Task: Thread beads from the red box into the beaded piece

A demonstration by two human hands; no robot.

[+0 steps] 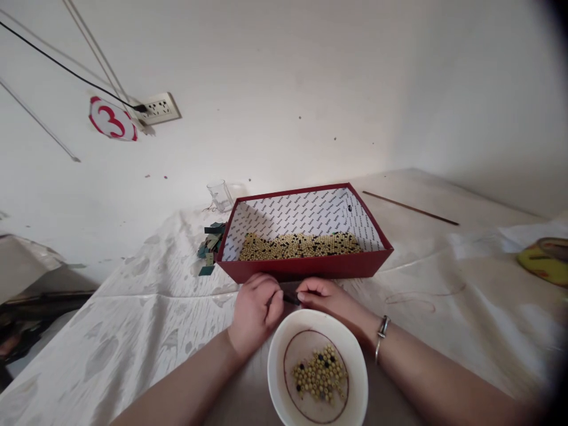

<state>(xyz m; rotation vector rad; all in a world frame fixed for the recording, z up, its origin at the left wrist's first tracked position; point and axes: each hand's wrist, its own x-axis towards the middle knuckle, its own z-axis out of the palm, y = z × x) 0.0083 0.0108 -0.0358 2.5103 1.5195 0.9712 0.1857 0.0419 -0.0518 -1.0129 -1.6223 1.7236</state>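
Just in front of the red box [302, 268], my left hand [257, 305] is closed with the thumb pressed against the curled fingers. My right hand [322, 294], wearing a silver bangle [380, 337] at the wrist, faces it with thumb and fingers pinched together. A small dark piece [291, 296] shows between the fingertips, too unclear to name. Below both hands stands a white bowl [274, 370] holding yellowish beads [320, 376] and a few black ones. The box has a white printed lining and holds a layer of similar yellow and black beads [302, 245].
Dark green card pieces [210, 248] lie left of the box, and a clear glass [219, 195] stands behind them. A thin brown stick [410, 207] rests at back right. Nearby are a loose thread [410, 302] and a yellow container [544, 263]. A patterned cloth [146, 319] covers the table.
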